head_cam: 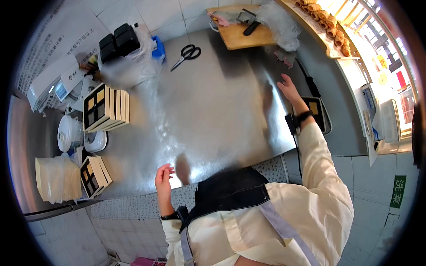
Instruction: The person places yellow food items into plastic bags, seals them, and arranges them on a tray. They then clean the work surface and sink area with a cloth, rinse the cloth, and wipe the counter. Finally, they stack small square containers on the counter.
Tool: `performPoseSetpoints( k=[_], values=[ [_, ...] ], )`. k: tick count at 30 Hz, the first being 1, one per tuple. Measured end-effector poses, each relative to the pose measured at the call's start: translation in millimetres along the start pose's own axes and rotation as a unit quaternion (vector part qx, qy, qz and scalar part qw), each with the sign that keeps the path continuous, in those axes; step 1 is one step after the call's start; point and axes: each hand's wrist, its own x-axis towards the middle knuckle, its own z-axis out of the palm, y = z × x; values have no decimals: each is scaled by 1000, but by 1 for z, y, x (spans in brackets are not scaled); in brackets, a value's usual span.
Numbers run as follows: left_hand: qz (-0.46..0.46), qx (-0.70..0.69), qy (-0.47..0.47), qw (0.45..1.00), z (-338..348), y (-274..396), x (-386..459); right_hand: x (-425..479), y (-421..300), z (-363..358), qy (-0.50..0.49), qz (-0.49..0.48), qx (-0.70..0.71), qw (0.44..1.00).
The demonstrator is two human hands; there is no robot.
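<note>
My left hand (163, 176) hovers at the near edge of a stainless steel table (213, 99), fingers loosely curled and apart, holding nothing. Over the right side of the table my right hand (289, 87) reaches out, empty, with its thumb and fingers apart. Beside my right wrist, partly hidden by the forearm, a partitioned box (314, 108) with a yellowish piece inside lies in a tray. Black-handled scissors (188, 55) lie towards the back of the table, their blades pointing down and left.
Stacked partitioned boxes (96, 108) stand at left, near a white lidded bucket (66, 133) and a smaller box stack (93, 176). A wooden board (248, 38) at the back holds a black-handled tool (251, 28) beside crumpled plastic (281, 25). Rolled pastries (332, 31) line a shelf at upper right.
</note>
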Motion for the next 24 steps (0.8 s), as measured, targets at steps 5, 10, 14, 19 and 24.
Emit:
performPoseSetpoints(
  k=[5,10,14,19,24],
  values=[
    [-47,-8,110,993,22,16,-34,125,12,10,37,-22,-167,985],
    [-120,-42,225,966,36,17,-62,225,66,-5,91,-84,-424,897],
    [-86,15,276,957,37,18,-80,251,107,12,-16,56,-512,857],
    [-104,-77,263,956,47,23,-71,203,88,46,-59,-50,-374,924],
    [-77,-139,187,969,23,3,-64,54,-3,107,-202,-296,-250,899]
  ],
)
